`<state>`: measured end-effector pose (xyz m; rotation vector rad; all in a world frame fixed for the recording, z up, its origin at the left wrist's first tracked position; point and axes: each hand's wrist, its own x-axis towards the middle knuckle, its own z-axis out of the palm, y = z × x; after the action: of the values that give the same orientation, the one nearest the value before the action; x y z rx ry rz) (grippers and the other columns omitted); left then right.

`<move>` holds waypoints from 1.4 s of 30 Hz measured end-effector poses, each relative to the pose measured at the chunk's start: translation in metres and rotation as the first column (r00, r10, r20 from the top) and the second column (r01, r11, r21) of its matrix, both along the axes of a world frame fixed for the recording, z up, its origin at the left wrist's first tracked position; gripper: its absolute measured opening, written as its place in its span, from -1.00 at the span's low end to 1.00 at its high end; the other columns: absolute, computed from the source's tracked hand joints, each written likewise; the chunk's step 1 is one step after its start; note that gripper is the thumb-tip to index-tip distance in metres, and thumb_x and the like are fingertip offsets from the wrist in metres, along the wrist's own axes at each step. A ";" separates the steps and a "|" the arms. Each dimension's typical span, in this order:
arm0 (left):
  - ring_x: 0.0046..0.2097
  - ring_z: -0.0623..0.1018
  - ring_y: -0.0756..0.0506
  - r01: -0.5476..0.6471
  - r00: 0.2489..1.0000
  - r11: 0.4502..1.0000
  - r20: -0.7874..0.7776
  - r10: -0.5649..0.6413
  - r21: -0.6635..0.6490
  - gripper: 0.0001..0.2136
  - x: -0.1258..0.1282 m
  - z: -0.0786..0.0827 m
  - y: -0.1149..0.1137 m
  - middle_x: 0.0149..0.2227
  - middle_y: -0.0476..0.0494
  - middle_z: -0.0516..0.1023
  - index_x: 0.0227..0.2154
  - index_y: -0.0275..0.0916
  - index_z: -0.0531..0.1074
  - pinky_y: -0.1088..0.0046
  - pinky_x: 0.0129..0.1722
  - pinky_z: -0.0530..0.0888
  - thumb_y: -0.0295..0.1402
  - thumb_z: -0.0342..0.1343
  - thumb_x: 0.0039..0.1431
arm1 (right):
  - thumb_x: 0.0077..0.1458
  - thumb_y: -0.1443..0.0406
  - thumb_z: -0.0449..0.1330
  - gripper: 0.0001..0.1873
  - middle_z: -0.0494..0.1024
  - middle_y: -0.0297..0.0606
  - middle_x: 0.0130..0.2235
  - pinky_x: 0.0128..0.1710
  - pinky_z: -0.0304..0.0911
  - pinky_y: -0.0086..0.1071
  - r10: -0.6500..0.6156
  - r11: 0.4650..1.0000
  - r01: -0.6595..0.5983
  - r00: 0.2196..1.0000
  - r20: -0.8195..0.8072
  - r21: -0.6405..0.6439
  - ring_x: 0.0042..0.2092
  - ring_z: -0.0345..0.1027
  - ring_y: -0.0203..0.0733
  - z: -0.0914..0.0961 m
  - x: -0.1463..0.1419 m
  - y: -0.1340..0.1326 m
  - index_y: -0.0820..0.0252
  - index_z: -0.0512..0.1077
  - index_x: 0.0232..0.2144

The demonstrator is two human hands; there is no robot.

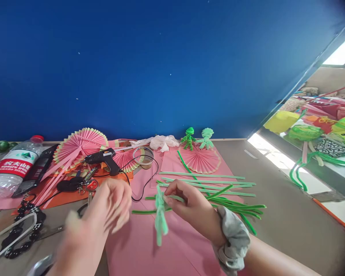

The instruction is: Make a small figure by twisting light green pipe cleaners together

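Note:
My right hand [186, 199], with a grey scrunchie [234, 239] on its wrist, pinches a light green pipe cleaner figure [161, 214] between thumb and fingers. The figure hangs upright over the pink paper [138, 249], its lower ends pointing down. To its left is my left hand [112, 203], blurred by motion, fingers loosely bent and apart, with no object visible in it. Pale green pipe cleaners [207, 175] and darker green pipe cleaners [241, 205] lie beside and behind my right hand. Two finished-looking pipe cleaner figures, one bright green [189, 138] and one pale green [206, 138], stand at the back.
A black glue gun [105, 158] with its cord, keys [90, 184], a tape roll [143, 157] and pink paper fans [82, 145] lie at left. A plastic bottle [15, 165] and black beads [17, 245] are further left. A blue panel [132, 69] rises behind.

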<state>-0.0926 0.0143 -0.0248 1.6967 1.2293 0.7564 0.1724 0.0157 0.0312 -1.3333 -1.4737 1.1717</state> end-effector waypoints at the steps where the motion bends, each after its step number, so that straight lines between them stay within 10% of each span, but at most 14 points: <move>1: -0.09 0.41 -0.19 0.026 1.000 0.999 0.017 -0.026 0.021 -0.61 0.014 0.016 0.007 -0.05 -0.17 0.37 -0.07 -0.19 0.30 0.27 -0.15 0.42 -0.12 0.04 0.07 | 0.00 0.41 0.09 -0.95 0.28 -0.43 -0.51 -0.53 0.05 -0.51 -0.016 1.000 0.016 0.999 0.030 0.004 -0.47 0.12 -0.38 0.006 0.001 -0.002 0.19 0.27 -0.45; 7: -0.02 0.37 -0.31 0.218 0.966 0.973 -0.127 -0.226 -0.070 -0.08 0.081 0.073 -0.002 0.09 -0.21 0.21 0.07 -0.06 0.04 0.36 -0.28 0.46 -0.19 0.36 -0.45 | 0.02 0.40 0.08 -0.93 0.25 -0.44 -0.53 -0.59 0.02 -0.55 -0.018 0.999 0.017 0.999 0.026 0.036 -0.51 0.08 -0.40 0.029 -0.004 -0.013 0.18 0.25 -0.47; 12: -0.21 0.46 -0.13 0.118 0.991 0.990 -0.047 -0.122 -0.080 -0.75 0.091 0.077 -0.003 -0.21 -0.12 0.47 -0.19 -0.19 0.33 0.45 -0.24 0.41 -0.21 0.01 0.08 | 0.02 0.40 0.10 -0.93 0.29 -0.42 -0.53 -0.59 0.07 -0.52 -0.016 0.995 0.009 0.997 0.072 0.095 -0.52 0.13 -0.38 0.028 -0.005 -0.015 0.16 0.26 -0.46; 20: -0.30 0.40 -0.07 0.125 0.983 0.968 0.160 -0.090 -0.220 -0.77 0.084 0.073 0.011 -0.40 -0.06 0.45 -0.41 -0.26 0.42 0.55 -0.35 0.37 -0.21 -0.02 0.13 | 0.12 0.44 -0.05 -0.75 0.39 -0.19 -0.15 -0.29 0.26 -0.33 -0.051 0.870 -0.297 0.740 0.671 0.393 -0.21 0.31 -0.17 0.036 0.006 -0.015 0.11 0.30 -0.18; 28: -0.40 0.36 -0.02 0.202 0.979 0.951 0.046 -0.197 -0.232 -0.74 0.085 0.068 0.014 -0.47 0.00 0.41 -0.43 -0.24 0.45 0.58 -0.43 0.35 -0.17 -0.02 0.11 | 0.11 0.47 -0.05 -0.78 0.43 -0.23 -0.37 -0.40 0.23 -0.34 0.098 0.792 -0.552 0.538 0.837 0.262 -0.41 0.28 -0.22 0.029 0.009 -0.007 0.17 0.37 -0.37; 32: -0.34 0.42 -0.06 0.292 0.956 0.934 0.021 -0.294 -0.207 -0.77 0.082 0.075 0.014 -0.43 -0.04 0.47 -0.42 -0.22 0.48 0.56 -0.40 0.38 -0.19 0.02 0.08 | 0.13 0.38 0.01 -0.84 0.45 -0.28 -0.36 -0.38 0.22 -0.39 0.321 0.810 -0.560 0.674 0.666 0.176 -0.35 0.31 -0.23 0.037 0.019 -0.002 0.14 0.39 -0.36; 36: -0.28 0.50 -0.10 0.494 0.869 0.791 0.247 -0.429 -0.363 -0.80 0.076 0.087 0.011 -0.36 -0.09 0.54 -0.36 -0.20 0.51 0.45 -0.28 0.42 -0.22 0.07 0.06 | 0.07 0.30 0.12 -0.94 0.42 -0.35 -0.41 -0.43 0.20 -0.45 0.557 0.822 -0.569 0.811 0.180 0.017 -0.39 0.29 -0.31 0.040 0.024 0.001 0.15 0.36 -0.42; 39: -0.25 0.53 -0.15 0.573 0.810 0.687 0.438 -0.391 -0.448 -0.75 0.076 0.092 0.009 -0.33 -0.17 0.55 -0.29 -0.23 0.50 0.34 -0.23 0.43 -0.19 0.06 0.07 | 0.05 0.28 0.13 -0.86 0.33 -0.38 -0.47 -0.46 0.19 -0.46 0.480 0.875 -0.484 0.858 -0.183 0.021 -0.45 0.23 -0.35 0.025 0.016 -0.001 0.18 0.25 -0.48; 42: -0.25 0.52 -0.14 0.503 0.831 0.747 0.481 -0.280 -0.435 -0.71 0.080 0.087 0.009 -0.33 -0.17 0.56 -0.26 -0.23 0.49 0.35 -0.21 0.42 -0.16 0.03 0.10 | 0.13 0.27 0.04 -0.84 0.26 -0.41 -0.50 -0.49 0.14 -0.49 0.321 0.945 -0.305 0.936 -0.145 0.120 -0.49 0.15 -0.38 0.007 0.004 -0.006 0.17 0.19 -0.48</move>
<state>-0.0129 0.0230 0.0625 1.1873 0.6659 0.3865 0.1761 0.0097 0.0386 -0.9353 -1.6393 1.3576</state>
